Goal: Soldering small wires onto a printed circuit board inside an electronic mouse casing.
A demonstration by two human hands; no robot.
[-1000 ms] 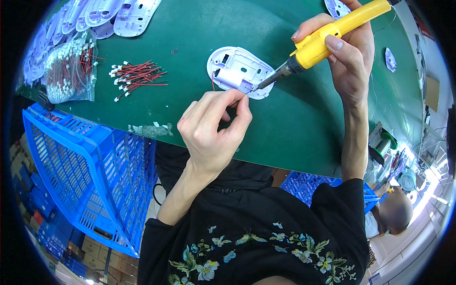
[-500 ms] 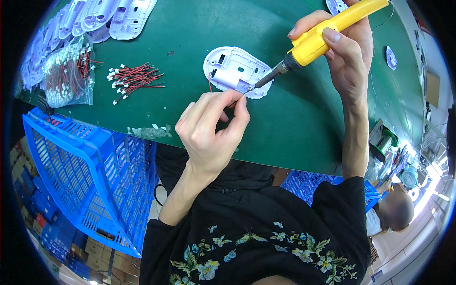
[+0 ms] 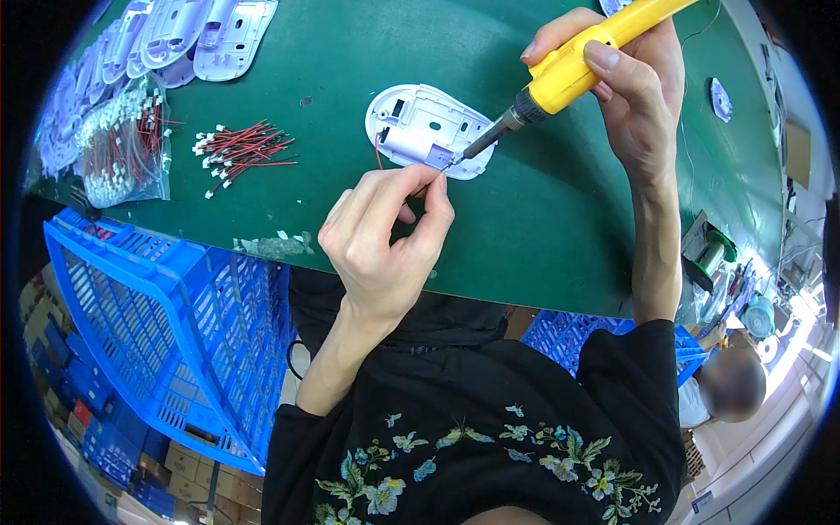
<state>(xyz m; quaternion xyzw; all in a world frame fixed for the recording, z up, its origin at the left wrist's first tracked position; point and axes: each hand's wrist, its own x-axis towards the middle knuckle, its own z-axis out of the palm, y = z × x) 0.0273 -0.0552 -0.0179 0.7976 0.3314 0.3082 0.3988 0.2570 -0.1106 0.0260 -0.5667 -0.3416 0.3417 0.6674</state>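
A white oval plastic shell (image 3: 451, 118) lies on the green table, its moulded inner side facing up. My right hand (image 3: 626, 87) is closed around the yellow handle of a soldering iron (image 3: 564, 74), held slanting down to the left. The iron's tip meets the shell's near edge, close to my left fingertips. There my left hand (image 3: 385, 227) pinches a thin dark wire (image 3: 422, 190) between thumb and forefinger; most of the wire is hidden by the fingers. A red wire (image 3: 378, 150) sticks out at the shell's left side.
Left of the shell lies a pile of red wires with white connectors (image 3: 241, 149), beside a clear bag of more (image 3: 122, 144). Several white shells (image 3: 232, 39) are stacked at far left. A blue crate (image 3: 166, 324) stands below the table edge; a wire spool (image 3: 713, 254) sits at right.
The whole view has shifted slightly. Both hands hold nearly the same pose, with the iron's tip still at the shell's near edge.
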